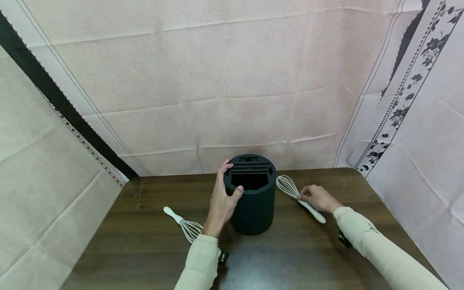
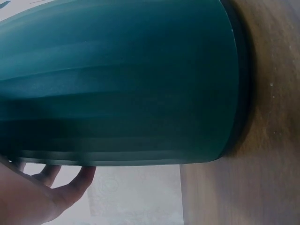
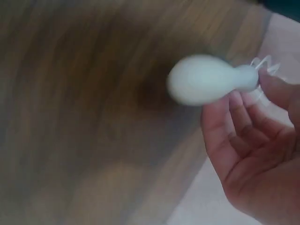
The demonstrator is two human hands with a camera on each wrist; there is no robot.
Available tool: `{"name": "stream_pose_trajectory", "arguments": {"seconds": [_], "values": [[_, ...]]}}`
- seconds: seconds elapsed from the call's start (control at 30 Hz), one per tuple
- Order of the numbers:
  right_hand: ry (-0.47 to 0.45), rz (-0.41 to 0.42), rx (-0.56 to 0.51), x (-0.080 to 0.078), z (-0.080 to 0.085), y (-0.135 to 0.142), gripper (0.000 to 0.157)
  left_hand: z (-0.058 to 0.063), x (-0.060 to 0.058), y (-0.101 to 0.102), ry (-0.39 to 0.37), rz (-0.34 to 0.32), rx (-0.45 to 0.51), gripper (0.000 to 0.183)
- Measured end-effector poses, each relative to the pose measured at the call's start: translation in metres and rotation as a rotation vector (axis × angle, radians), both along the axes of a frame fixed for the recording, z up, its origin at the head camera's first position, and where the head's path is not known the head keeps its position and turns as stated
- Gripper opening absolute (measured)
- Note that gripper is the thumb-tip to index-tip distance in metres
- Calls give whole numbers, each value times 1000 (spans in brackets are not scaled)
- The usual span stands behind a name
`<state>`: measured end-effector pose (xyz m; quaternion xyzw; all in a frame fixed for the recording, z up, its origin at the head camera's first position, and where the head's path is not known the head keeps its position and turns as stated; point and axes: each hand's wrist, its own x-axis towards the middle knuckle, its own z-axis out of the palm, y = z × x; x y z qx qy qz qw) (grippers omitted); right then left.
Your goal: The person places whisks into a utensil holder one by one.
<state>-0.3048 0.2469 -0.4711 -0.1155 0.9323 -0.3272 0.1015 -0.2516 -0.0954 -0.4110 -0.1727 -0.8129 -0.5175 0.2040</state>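
A dark green utensil holder [image 1: 252,211] with a slotted black top stands upright on the table, and its ribbed wall fills much of the left wrist view. My left hand [image 1: 223,201] grips its left side near the rim, thumb at the front and fingers round the back. To the right of the holder, my right hand [image 1: 318,197] pinches a white whisk [image 1: 311,210] where the handle meets the wires. In the right wrist view its rounded handle [image 3: 201,79] points toward the camera. A second white whisk [image 1: 181,220] lies left of the holder, its wires partly behind my left forearm.
The brown wooden table [image 1: 145,249] ends at a back edge close behind the holder. Pale cloth [image 1: 232,80] hangs behind the table and along both sides, with a floral border [image 1: 402,104] at the right.
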Motion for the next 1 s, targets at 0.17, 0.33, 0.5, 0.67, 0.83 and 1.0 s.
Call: {"name": "stream_pose_trajectory", "arguments": {"seconds": [0.17,0.33,0.5,0.67,0.83,1.0], "values": [[-205,-148,-279,10,-2,-13,31,0,1,2,3,5,4,67],[-259,-229,-396,15,-9,-24,32,1,2,3,-7,16,2,67],[-253,-243,-431,17,-12,-26,36,2,4,1,-20,22,-7,67],[-246,-189,-454,24,-11,-19,47,4,7,-3,-59,20,-41,67],[-262,-139,-503,33,-8,-16,59,8,10,-9,-74,-8,-108,70],[-273,-91,-525,31,-2,-20,62,17,5,-18,-43,-67,-141,70]]}}
